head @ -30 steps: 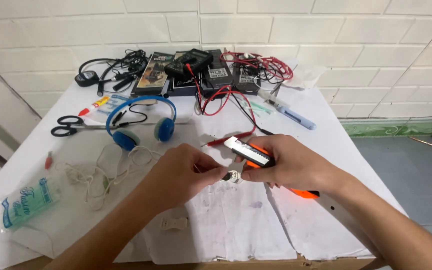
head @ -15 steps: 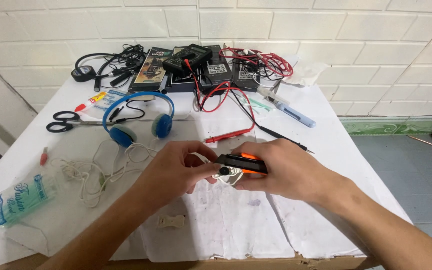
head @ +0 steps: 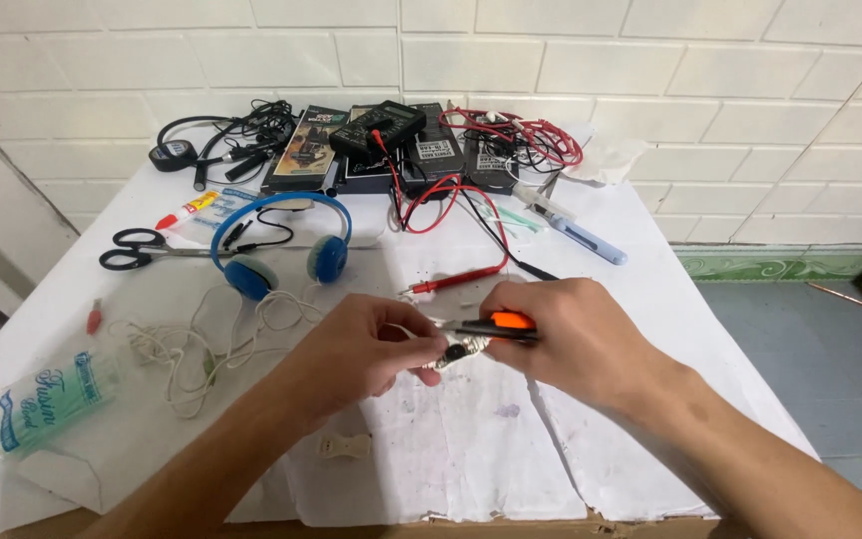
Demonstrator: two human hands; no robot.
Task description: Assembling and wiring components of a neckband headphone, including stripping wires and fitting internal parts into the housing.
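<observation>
Currently a small metallic part (head: pixel 454 351) is pinched between the fingertips of the left hand (head: pixel 366 349), fingers curled closed around it. An orange-and-black hand tool (head: pixel 491 325) is gripped by the right hand (head: pixel 566 334), fingers wrapped shut over the handle; its tip is laid against the part, right at the left fingertips. What exactly the part is cannot be told.

A white cord (head: pixel 202 344) is seen just left of the left-hand knuckles, looping away across the white paper-covered table (head: pixel 650 399). Blue headphones (head: pixel 276 245) are set beyond that cord, further from the fingers. A red probe (head: pixel 451 281) is lying just past both sets of fingertips. Scissors (head: pixel 137 252) and a clear plastic packet (head: pixel 47 399) are placed well to the left of the hands. A black multimeter (head: pixel 381 125) is parked far beyond the fingers, by the wall.
</observation>
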